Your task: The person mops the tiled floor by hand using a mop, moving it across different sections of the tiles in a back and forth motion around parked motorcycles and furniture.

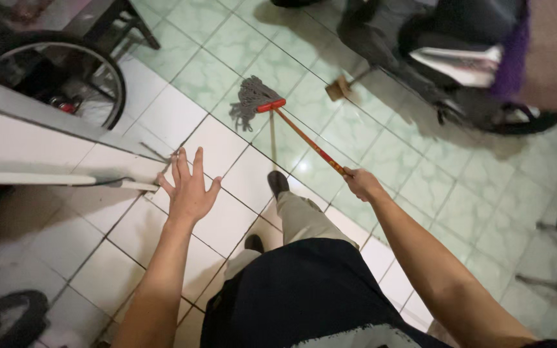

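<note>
Tiled floor [227, 148], mop [262, 103] in right hand [362, 183]

Mop [257, 98]: grey strands, red head, red-orange handle. Floor tiles [388, 154]: mottled pale green, others white. Shoes [277, 182] black.

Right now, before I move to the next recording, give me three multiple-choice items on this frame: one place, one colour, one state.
1. Where does the mop head rest?
A. on the green tiles
B. in a bucket
C. on the scooter

2. What colour is the mop handle?
A. blue
B. red
C. white

3. How is the left hand?
A. fist closed
B. holding a cloth
C. open, fingers spread

Answers: A, strands lie on the floor; B, the shaft held by the right hand is red; C, it holds nothing.
</note>
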